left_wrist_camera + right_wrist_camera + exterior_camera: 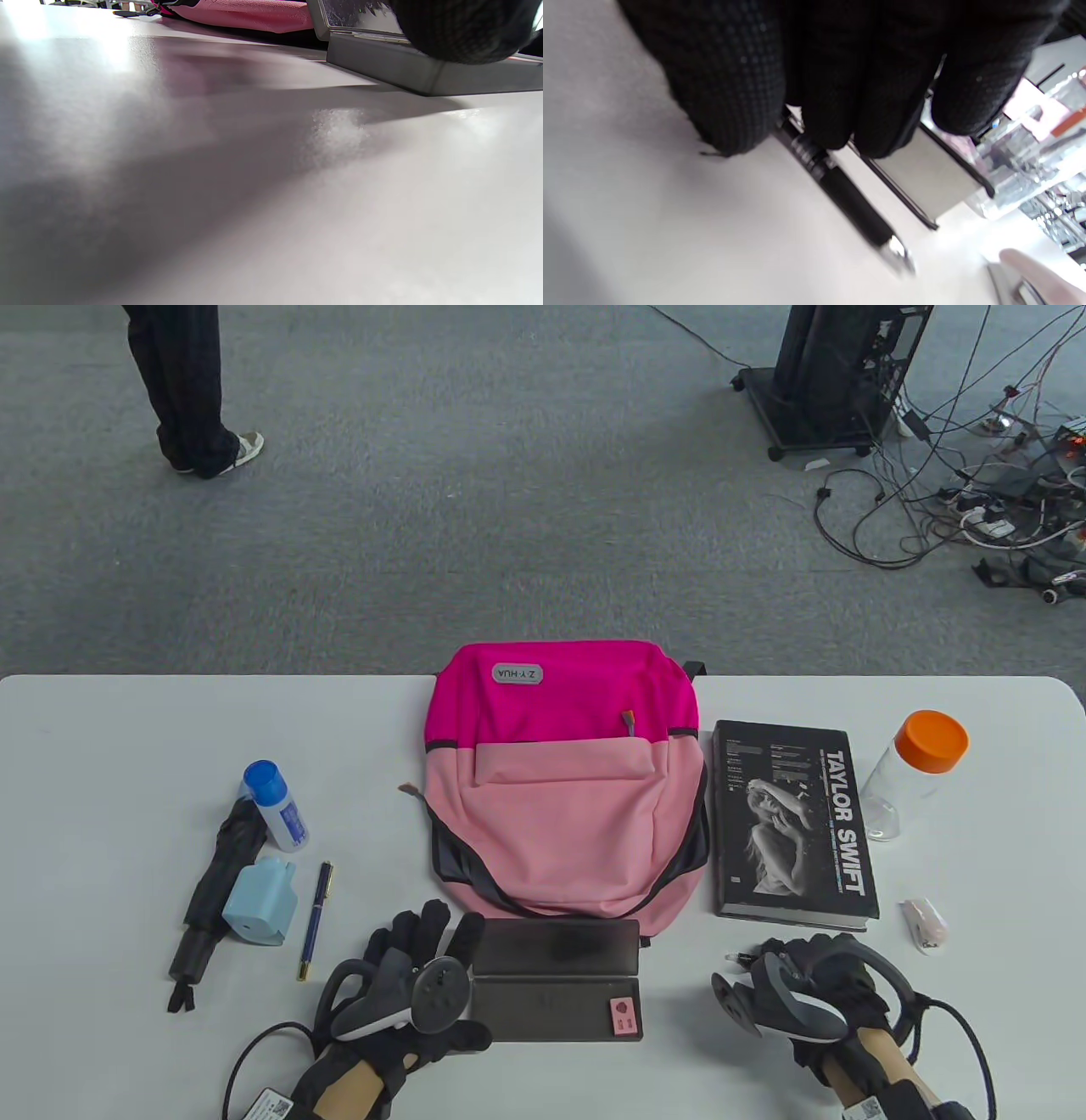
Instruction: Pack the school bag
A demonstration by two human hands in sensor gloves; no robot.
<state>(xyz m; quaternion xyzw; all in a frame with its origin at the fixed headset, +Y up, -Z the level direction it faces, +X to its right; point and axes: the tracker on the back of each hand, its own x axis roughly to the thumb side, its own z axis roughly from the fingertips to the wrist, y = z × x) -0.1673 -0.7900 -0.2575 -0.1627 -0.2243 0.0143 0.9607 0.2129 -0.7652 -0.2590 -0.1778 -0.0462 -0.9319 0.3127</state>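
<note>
**Holding a pen low, with the bag still zipped**

Looking down at the white surface (102,746), the pink school bag (564,789) lies flat in the middle of the frame. Its top looks closed, so nothing can go in yet.

The right hand (806,993) sits at the lower right. In the right wrist view its fingers (729,84) curl around a black pen (840,190), so this grip is grasping the pen. The hold looks loose and sits near one end. I think the pen could slip out and roll away, maybe off the near edge.

The left hand (407,984) is at the lower left. Its fingers rest on the left end of an open dark pencil case (556,980), flat and not squeezing. If that hand pushes too hard, the case could slide into the bag or flip shut.

A book (793,819) lies just right of the bag. A clear bottle with an orange cap (920,772) stands near it and could tip if an arm swings wide.
</note>
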